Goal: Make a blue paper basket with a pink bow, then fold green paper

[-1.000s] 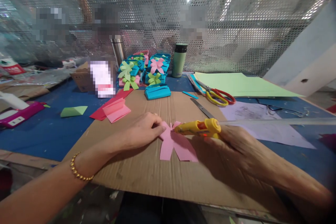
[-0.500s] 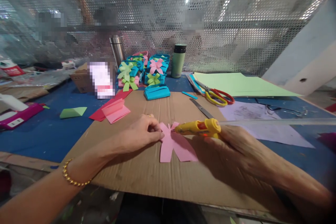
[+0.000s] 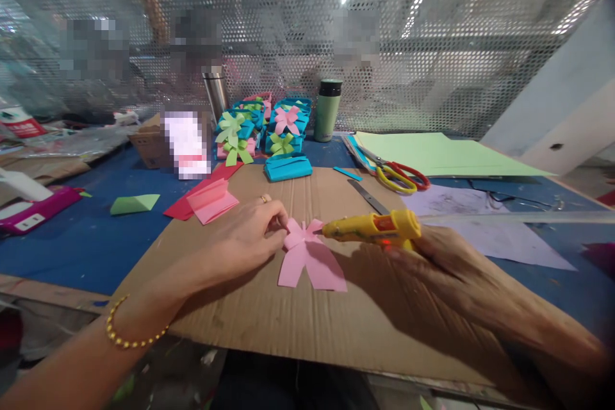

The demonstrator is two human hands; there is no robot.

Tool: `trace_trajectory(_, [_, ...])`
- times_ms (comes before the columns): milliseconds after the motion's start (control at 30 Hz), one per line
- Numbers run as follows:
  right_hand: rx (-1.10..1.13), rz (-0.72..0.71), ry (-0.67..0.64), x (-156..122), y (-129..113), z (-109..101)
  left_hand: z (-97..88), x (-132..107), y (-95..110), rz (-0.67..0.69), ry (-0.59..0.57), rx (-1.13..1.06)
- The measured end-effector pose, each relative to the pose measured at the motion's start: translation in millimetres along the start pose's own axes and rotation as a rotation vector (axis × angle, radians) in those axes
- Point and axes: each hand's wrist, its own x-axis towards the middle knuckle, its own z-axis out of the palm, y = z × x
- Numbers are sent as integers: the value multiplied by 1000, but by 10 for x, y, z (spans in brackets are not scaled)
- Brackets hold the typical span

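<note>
A flat pink paper bow with two wide tails lies on the cardboard sheet in front of me. My left hand pinches its upper left strip between thumb and forefinger. In my right hand is a yellow hot glue gun, a small red light glowing on its body. Its nozzle points left, close to the bow's upper right strip; I cannot tell whether it touches. A shiny spot, perhaps glue, shows near the bow's middle.
Brown cardboard covers the blue table's middle. Folded pink paper, a metal blade, scissors and green sheets lie around it. Behind stand blue paper packets with bows, a green tumbler and a steel flask.
The pink bow has shifted left and slightly away from me, along with my left hand. The glue gun's nozzle has moved off the bow's middle to its upper right strip.
</note>
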Motion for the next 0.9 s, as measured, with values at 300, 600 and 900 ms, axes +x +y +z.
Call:
trace_trajectory(300, [-91,7,45,-32,10,-82,350,-489,251,457,184,228])
trace_trajectory(600, [-92,-52,89,-44,10,-82,389,-659,40,501,294,109])
trace_trajectory(900, [-95,-57,90,-71,15,-58,460,-682,86,538,293,183])
